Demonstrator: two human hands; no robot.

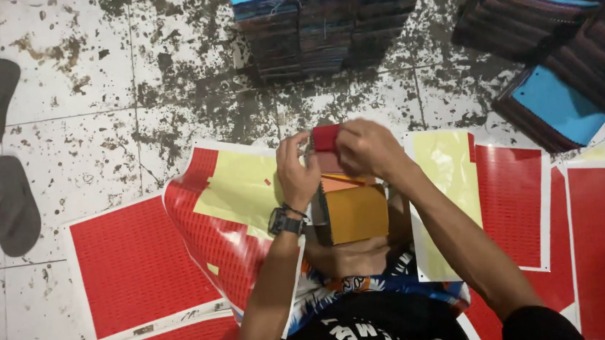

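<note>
I sit on the floor and hold a stack of small notebooks (pixel 354 212) with orange-brown covers on my lap. My left hand (pixel 296 169), with a black watch on the wrist, grips the stack's left side near its far end. My right hand (pixel 366 146) pinches a small red sticker (pixel 326 137) at the top of the stack, pressing it against the spine. Both hands touch the stack and are close together.
Red sticker sheets (pixel 135 263) with yellow backing patches (pixel 241 188) lie spread on the stained tile floor around me. Piles of blue-covered notebooks (pixel 327 19) stand ahead, and more such notebooks (pixel 563 45) at the right. Two dark flip-flops (pixel 0 163) lie at the left.
</note>
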